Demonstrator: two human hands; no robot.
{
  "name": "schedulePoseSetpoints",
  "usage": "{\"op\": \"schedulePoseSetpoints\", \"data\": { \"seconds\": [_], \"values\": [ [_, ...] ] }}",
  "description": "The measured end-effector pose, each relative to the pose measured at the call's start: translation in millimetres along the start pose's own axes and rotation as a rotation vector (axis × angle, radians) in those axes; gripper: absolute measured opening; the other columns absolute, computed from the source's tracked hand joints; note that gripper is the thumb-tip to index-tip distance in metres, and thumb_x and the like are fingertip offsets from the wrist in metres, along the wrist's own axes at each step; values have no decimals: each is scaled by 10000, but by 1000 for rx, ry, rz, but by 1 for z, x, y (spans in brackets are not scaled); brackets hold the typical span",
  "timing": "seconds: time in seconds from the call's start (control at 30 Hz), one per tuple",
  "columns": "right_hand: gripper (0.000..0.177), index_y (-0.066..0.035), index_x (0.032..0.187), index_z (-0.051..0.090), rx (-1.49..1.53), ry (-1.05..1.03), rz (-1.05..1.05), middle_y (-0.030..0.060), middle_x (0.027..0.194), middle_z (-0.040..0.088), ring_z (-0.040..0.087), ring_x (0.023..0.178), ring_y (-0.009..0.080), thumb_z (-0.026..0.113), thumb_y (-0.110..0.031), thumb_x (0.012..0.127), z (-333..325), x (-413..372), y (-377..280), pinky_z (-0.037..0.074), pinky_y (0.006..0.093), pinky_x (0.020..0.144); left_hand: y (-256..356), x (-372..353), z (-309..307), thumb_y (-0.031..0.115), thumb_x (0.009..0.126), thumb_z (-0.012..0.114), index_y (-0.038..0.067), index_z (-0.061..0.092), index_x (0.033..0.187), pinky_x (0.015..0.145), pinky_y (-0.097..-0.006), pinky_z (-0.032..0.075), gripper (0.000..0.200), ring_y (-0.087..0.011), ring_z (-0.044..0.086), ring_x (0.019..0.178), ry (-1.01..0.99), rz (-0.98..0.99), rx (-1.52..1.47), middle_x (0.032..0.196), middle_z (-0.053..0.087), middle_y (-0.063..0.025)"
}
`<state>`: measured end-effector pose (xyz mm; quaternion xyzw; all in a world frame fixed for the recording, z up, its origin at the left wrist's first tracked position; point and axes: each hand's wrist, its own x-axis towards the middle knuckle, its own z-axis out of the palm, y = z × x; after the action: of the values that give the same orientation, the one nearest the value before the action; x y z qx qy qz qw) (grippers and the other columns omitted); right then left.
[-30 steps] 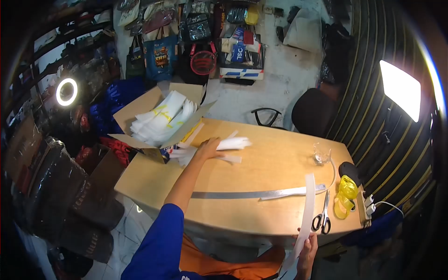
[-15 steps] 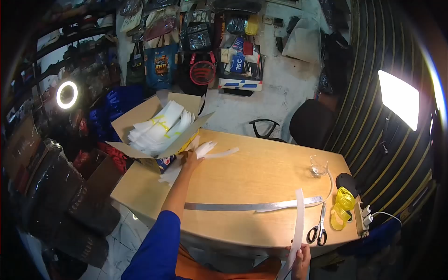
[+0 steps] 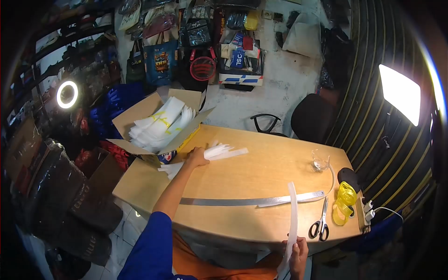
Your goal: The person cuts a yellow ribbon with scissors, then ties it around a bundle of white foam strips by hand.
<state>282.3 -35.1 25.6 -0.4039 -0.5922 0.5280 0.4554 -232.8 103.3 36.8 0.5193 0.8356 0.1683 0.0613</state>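
Seen from the head camera, the left hand [image 3: 196, 157] is stretched far across the wooden worktop [image 3: 261, 172]. Its grip pinches a bundle of white strips [image 3: 225, 151], which lies on the worktop just beside the open cardboard box [image 3: 134, 113] at the far left corner. At the near edge, the right hand [image 3: 297, 252] has its grip pressed together around the lower end of a long white strip [image 3: 292, 212]. That strip stands upward in front of a metal ruler [image 3: 214, 201]. Scissors [image 3: 321, 224] lie just to its right.
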Motion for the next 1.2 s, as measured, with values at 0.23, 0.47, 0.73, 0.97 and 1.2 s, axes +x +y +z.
{"op": "schedulePoseSetpoints", "data": {
  "seconds": [0.23, 0.47, 0.73, 0.97, 1.2],
  "values": [
    [328, -22, 997, 409, 486, -54, -15, 103, 937, 492, 535, 727, 183, 531, -257, 804, 28, 6, 12, 449, 303, 616, 50, -22, -7, 300, 667, 716, 19, 619, 1044, 740, -350, 501, 480, -242, 634, 846, -40, 188, -337, 931, 657, -143],
    [625, -30, 1229, 379, 917, -218, 79, 64, 921, 426, 419, 714, 154, 579, -422, 785, 76, 33, -18, 365, 272, 655, 129, -149, -69, 393, 805, 692, 27, 541, 1049, 553, -210, 412, 465, -69, 471, 627, -396, 372, -1058, 776, 502, 0],
    [438, -27, 1255, 374, -117, -277, -141, 26, 891, 436, 421, 760, 106, 507, -289, 930, 107, 124, -23, 385, 258, 645, 102, -241, -31, 402, 919, 526, 68, 505, 1035, 527, -161, 373, 354, -26, 405, 571, -610, 75, -1727, 752, 492, 24],
    [497, 35, 1053, 554, -1145, 151, -569, 189, 918, 614, 600, 883, 215, 522, -440, 909, 149, 189, -11, 469, 326, 694, 79, -278, -16, 427, 921, 506, 70, 491, 1035, 577, -209, 411, 375, -73, 469, 686, -453, -106, -1973, 784, 505, -2],
    [358, -9, 1082, 515, -173, -645, -242, 72, 964, 534, 567, 774, 121, 663, -246, 859, 173, 64, -65, 474, 260, 658, 75, -282, -7, 349, 935, 515, 34, 492, 1149, 707, -241, 477, 382, -109, 555, 827, -302, -144, -1807, 927, 568, -35]
  ]
}}
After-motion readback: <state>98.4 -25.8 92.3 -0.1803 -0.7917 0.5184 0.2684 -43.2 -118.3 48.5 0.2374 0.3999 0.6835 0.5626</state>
